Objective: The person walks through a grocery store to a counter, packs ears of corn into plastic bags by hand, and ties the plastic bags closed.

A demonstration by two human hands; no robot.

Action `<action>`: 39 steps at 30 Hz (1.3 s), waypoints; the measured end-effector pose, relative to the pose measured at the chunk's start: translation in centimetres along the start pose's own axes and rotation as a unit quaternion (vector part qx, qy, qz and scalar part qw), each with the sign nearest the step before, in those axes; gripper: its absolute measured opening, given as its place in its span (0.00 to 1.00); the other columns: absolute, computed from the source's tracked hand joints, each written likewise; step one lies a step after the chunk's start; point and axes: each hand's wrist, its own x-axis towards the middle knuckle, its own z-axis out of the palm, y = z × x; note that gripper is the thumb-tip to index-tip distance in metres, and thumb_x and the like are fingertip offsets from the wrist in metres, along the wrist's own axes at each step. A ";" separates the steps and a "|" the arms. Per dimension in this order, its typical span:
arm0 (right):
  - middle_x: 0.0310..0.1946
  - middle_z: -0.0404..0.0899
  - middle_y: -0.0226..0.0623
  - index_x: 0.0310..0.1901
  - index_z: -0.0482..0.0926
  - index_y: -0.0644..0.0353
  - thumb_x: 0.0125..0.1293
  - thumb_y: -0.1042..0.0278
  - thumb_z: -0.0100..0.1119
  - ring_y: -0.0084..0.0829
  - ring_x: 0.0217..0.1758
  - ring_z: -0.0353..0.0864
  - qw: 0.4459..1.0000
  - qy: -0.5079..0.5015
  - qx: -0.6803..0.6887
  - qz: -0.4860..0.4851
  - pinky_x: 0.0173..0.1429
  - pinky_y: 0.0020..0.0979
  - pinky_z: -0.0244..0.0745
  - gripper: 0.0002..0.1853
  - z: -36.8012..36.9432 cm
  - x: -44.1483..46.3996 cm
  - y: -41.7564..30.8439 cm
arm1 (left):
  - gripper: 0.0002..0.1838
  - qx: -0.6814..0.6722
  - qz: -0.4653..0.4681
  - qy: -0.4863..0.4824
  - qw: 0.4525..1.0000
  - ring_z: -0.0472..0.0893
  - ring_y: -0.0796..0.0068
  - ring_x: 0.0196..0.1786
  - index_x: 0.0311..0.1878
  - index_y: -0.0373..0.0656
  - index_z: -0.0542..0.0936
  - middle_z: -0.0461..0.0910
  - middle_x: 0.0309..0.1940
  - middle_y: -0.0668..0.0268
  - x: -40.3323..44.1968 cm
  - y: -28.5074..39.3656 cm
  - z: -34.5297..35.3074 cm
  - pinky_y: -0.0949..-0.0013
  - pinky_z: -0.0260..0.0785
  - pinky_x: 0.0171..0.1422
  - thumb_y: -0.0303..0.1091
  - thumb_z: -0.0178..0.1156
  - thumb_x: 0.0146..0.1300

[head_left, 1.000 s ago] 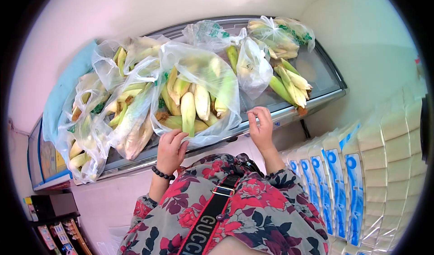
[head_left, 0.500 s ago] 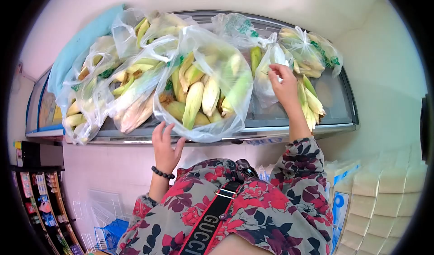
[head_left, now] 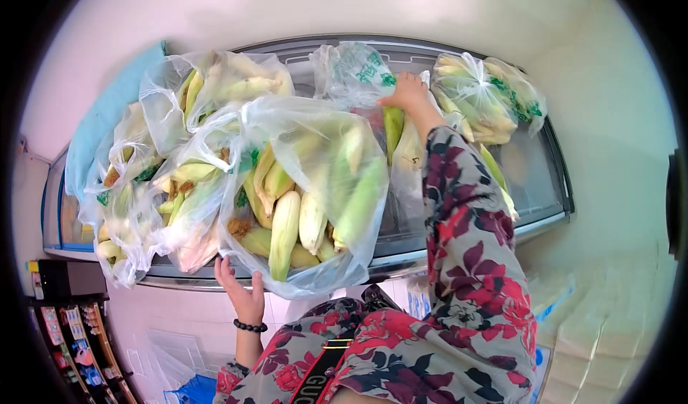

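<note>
1. At the centre, we see thin, glossy, crinkled plastic in the large bag [head_left: 315,121].
2. At ten o'clock, our eyes meet soft, matt fabric in the blue cloth [head_left: 125,96].
3. At five, we find smooth, shiny, metallic trim on the case edge [head_left: 401,264].
4. At four, our sleeve [head_left: 466,225] is matt printed cloth.
5. At seven, our bracelet [head_left: 250,326] has glossy beads.

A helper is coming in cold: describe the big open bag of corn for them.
Find the long gray glass-topped case. Near the middle of its front edge, just beyond the hand with the black bead bracelet, sits a clear plastic bag of corn. It looks bigger than its neighbors, its wide mouth gaping toward the wearer.
</note>
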 end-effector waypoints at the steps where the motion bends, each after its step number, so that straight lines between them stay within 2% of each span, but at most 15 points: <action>1: 0.56 0.71 0.50 0.53 0.72 0.62 0.39 0.36 0.69 0.43 0.62 0.69 0.999 0.008 -0.045 -0.005 0.65 0.44 0.61 0.44 0.8 0.0 -0.5 | 0.35 0.000 -0.029 0.007 1.000 0.59 0.49 0.66 0.66 0.35 0.57 0.51 0.66 0.45 -0.8 -0.8 0.4 0.56 0.57 0.64 0.30 0.61 0.56; 5: 0.49 0.77 0.51 0.48 0.75 0.61 0.46 0.42 0.65 0.48 0.58 0.73 0.998 0.017 0.015 -0.057 0.60 0.45 0.66 0.33 3.7 4.6 1.0 | 0.32 0.004 -0.085 0.058 0.995 0.63 0.55 0.63 0.66 0.36 0.57 0.53 0.66 0.49 -3.0 -1.0 2.1 0.58 0.59 0.62 0.28 0.58 0.60; 8: 0.41 0.80 0.52 0.43 0.77 0.63 0.49 0.50 0.61 0.52 0.50 0.77 0.969 0.128 0.210 0.024 0.54 0.46 0.71 0.25 -3.8 4.3 4.5 | 0.32 -0.037 -0.118 0.084 0.989 0.66 0.59 0.61 0.67 0.36 0.56 0.56 0.64 0.51 -3.6 -1.0 2.9 0.61 0.61 0.61 0.28 0.57 0.62; 10: 0.40 0.80 0.54 0.44 0.77 0.65 0.48 0.52 0.61 0.52 0.46 0.79 0.954 0.211 0.209 0.041 0.51 0.45 0.72 0.26 -7.6 3.3 10.5 | 0.33 -0.114 -0.129 0.100 0.980 0.66 0.60 0.60 0.67 0.37 0.54 0.56 0.63 0.51 -3.5 -1.9 3.5 0.61 0.61 0.61 0.28 0.57 0.62; 14: 0.39 0.80 0.57 0.47 0.76 0.68 0.49 0.52 0.61 0.50 0.46 0.79 0.929 0.230 0.255 0.138 0.51 0.43 0.72 0.29 -13.0 -4.7 24.3 | 0.35 -0.287 -0.174 0.121 0.934 0.65 0.61 0.61 0.69 0.38 0.51 0.56 0.65 0.52 -1.5 -1.9 4.8 0.63 0.57 0.66 0.25 0.56 0.61; 19: 0.46 0.76 0.62 0.51 0.73 0.69 0.50 0.51 0.60 0.56 0.53 0.74 0.922 0.271 0.120 0.249 0.56 0.43 0.68 0.32 -8.7 -15.5 36.5 | 0.32 -0.409 -0.271 -0.005 0.871 0.66 0.67 0.62 0.65 0.35 0.55 0.64 0.61 0.57 0.5 -2.2 4.7 0.65 0.57 0.67 0.27 0.57 0.60; 21: 0.46 0.76 0.60 0.51 0.73 0.70 0.49 0.47 0.62 0.55 0.51 0.75 0.934 0.183 0.147 0.268 0.57 0.43 0.68 0.34 -4.1 -17.6 41.8 | 0.27 -0.481 -0.305 -0.077 0.818 0.70 0.67 0.59 0.62 0.37 0.60 0.69 0.56 0.61 1.3 -1.8 4.3 0.64 0.63 0.63 0.34 0.57 0.63; 24: 0.46 0.77 0.58 0.50 0.73 0.70 0.48 0.41 0.64 0.51 0.52 0.75 0.942 -0.007 -0.032 0.333 0.57 0.42 0.68 0.38 -7.2 -21.1 30.8 | 0.26 -0.574 -0.314 -0.148 0.742 0.72 0.65 0.59 0.64 0.40 0.61 0.70 0.59 0.61 2.3 -1.3 4.3 0.62 0.65 0.62 0.36 0.54 0.66; 26: 0.47 0.77 0.56 0.50 0.75 0.69 0.48 0.38 0.65 0.49 0.53 0.75 0.967 0.081 -0.074 0.230 0.57 0.42 0.69 0.39 -5.1 -19.8 29.0 | 0.26 -0.591 -0.336 -0.183 0.710 0.72 0.64 0.59 0.64 0.41 0.62 0.70 0.59 0.61 2.6 -2.1 4.1 0.59 0.67 0.62 0.37 0.55 0.66; 29: 0.48 0.77 0.53 0.50 0.75 0.69 0.54 0.46 0.64 0.48 0.53 0.75 0.963 0.259 0.065 0.027 0.57 0.41 0.68 0.32 -8.2 -17.9 18.0 | 0.27 -0.599 -0.354 -0.222 0.683 0.73 0.64 0.58 0.64 0.41 0.62 0.71 0.57 0.61 3.4 -2.0 3.8 0.59 0.68 0.61 0.36 0.58 0.64; 30: 0.50 0.75 0.53 0.50 0.75 0.69 0.55 0.48 0.65 0.48 0.55 0.73 0.961 0.197 0.196 0.007 0.60 0.40 0.65 0.31 -11.1 -18.2 12.2 | 0.27 -0.608 -0.359 -0.240 0.667 0.74 0.64 0.57 0.63 0.40 0.62 0.72 0.56 0.61 3.7 -2.1 3.7 0.59 0.68 0.61 0.35 0.59 0.64; 31: 0.53 0.74 0.53 0.51 0.74 0.68 0.54 0.48 0.66 0.47 0.58 0.70 0.954 0.221 0.196 -0.047 0.63 0.40 0.63 0.32 -9.2 -16.9 9.8 | 0.28 -0.616 -0.363 -0.259 0.650 0.74 0.65 0.56 0.63 0.40 0.62 0.72 0.55 0.61 4.0 -2.2 3.6 0.60 0.69 0.60 0.34 0.60 0.63; 33: 0.57 0.69 0.57 0.58 0.67 0.71 0.50 0.40 0.66 0.50 0.62 0.66 0.942 0.135 0.280 -0.129 0.65 0.41 0.60 0.44 -10.8 -17.3 1.4 | 0.26 -0.610 -0.395 -0.280 0.627 0.76 0.64 0.55 0.61 0.37 0.65 0.74 0.53 0.60 4.4 -2.6 4.1 0.60 0.70 0.59 0.33 0.61 0.62; 37: 0.65 0.58 0.57 0.65 0.60 0.68 0.45 0.38 0.68 0.48 0.70 0.56 0.954 -0.001 0.226 -0.196 0.72 0.40 0.52 0.52 -7.9 -15.4 -10.3 | 0.24 -0.576 -0.420 -0.294 0.637 0.77 0.65 0.52 0.58 0.35 0.69 0.76 0.50 0.60 5.1 -1.7 3.9 0.61 0.71 0.57 0.32 0.62 0.61; 39: 0.62 0.64 0.57 0.62 0.64 0.68 0.49 0.43 0.66 0.47 0.66 0.62 0.963 0.043 0.184 -0.191 0.68 0.40 0.58 0.45 -5.6 -14.4 -13.5 | 0.24 -0.570 -0.419 -0.295 0.642 0.78 0.66 0.51 0.58 0.36 0.68 0.76 0.51 0.59 5.1 -1.6 4.0 0.62 0.72 0.56 0.31 0.62 0.60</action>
